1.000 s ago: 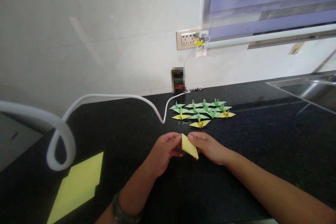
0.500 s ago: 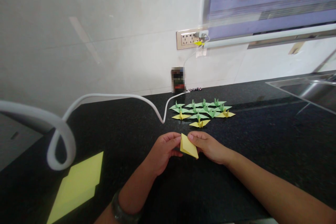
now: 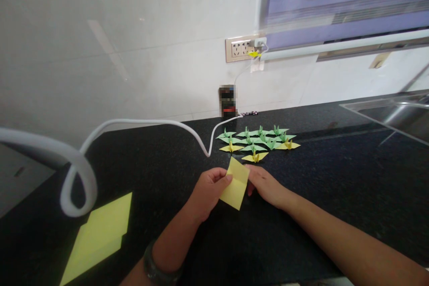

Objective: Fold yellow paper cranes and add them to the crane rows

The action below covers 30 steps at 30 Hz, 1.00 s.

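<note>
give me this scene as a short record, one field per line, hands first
left hand: holds the yellow paper, thumb on top
right hand: at the paper's right edge; grip unclear
paper state: opened out, a crease across it
cranes: green paper cranes grouped beyond the hands, with three yellow cranes along the near and outer sides
spare paper: overlapping yellow sheets at left
cable: white cable, looped at left
surface: black countertop
far right: metal sink
</note>
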Each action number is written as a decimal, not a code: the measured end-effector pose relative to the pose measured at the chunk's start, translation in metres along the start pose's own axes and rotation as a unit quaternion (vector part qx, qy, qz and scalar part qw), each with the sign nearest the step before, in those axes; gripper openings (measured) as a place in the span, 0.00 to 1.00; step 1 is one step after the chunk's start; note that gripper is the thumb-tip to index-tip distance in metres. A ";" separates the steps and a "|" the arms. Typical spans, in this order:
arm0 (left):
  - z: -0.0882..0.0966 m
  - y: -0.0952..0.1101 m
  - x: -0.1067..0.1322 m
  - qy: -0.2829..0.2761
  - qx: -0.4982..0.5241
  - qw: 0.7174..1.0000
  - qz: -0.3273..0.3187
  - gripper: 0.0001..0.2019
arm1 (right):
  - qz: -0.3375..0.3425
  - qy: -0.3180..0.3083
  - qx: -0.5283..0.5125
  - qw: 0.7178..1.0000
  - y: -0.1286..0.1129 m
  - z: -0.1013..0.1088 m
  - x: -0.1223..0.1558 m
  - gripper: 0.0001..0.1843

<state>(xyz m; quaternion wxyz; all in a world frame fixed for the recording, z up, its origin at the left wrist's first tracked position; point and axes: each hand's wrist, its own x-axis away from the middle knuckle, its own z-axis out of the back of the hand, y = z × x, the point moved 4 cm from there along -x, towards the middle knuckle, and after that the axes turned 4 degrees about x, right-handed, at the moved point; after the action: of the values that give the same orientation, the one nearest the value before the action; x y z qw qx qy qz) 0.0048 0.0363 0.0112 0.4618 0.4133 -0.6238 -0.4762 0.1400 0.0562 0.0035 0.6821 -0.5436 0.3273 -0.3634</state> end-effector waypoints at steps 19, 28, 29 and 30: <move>-0.001 -0.007 -0.001 -0.051 0.129 0.988 0.061 0.14 | 0.158 0.095 0.141 0.973 -0.016 0.018 0.002 0.12; 0.002 0.002 0.000 -0.061 0.167 0.981 0.076 0.12 | 0.250 -0.033 0.208 0.945 -0.027 0.018 0.006 0.14; 0.002 0.002 0.000 -0.059 0.166 0.981 0.078 0.12 | 0.251 -0.043 0.210 0.944 -0.027 0.018 0.006 0.15; 0.002 0.002 0.000 -0.058 0.166 0.981 0.081 0.11 | 0.250 -0.052 0.209 0.944 -0.027 0.019 0.006 0.15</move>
<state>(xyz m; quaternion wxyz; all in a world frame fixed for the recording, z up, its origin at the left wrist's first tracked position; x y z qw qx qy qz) 0.0023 0.0370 0.0124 0.3869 0.4039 -0.7512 -0.3505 0.1550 0.0566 0.0330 0.8653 -0.3081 0.3332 -0.2128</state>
